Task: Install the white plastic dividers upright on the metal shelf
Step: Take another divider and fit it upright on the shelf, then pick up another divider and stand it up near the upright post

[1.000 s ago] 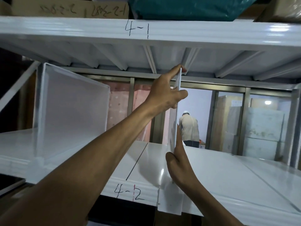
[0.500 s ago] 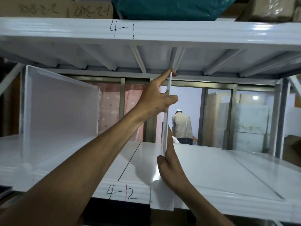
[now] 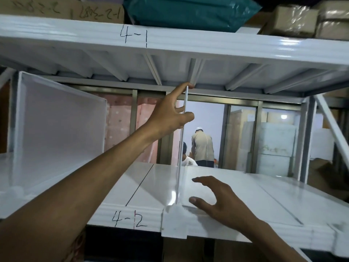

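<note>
A thin white plastic divider stands upright, edge-on to me, on the white metal shelf marked 4-2. Its front tab hangs over the shelf's front lip. My left hand grips the divider's upper edge, index finger up against a rib under the 4-1 shelf. My right hand hovers with fingers spread just right of the divider's base, holding nothing. A second white divider stands upright at the left of the same shelf.
Cardboard boxes, a teal bag and wrapped parcels sit on the upper shelf. Behind the rack, through a metal frame, a person stands facing away among stacked boxes. A diagonal brace crosses the right end.
My right hand has let go of the divider's lower edge and drawn back to the right with fingers apart. The divider now stands more upright. My left hand stays on its top.
</note>
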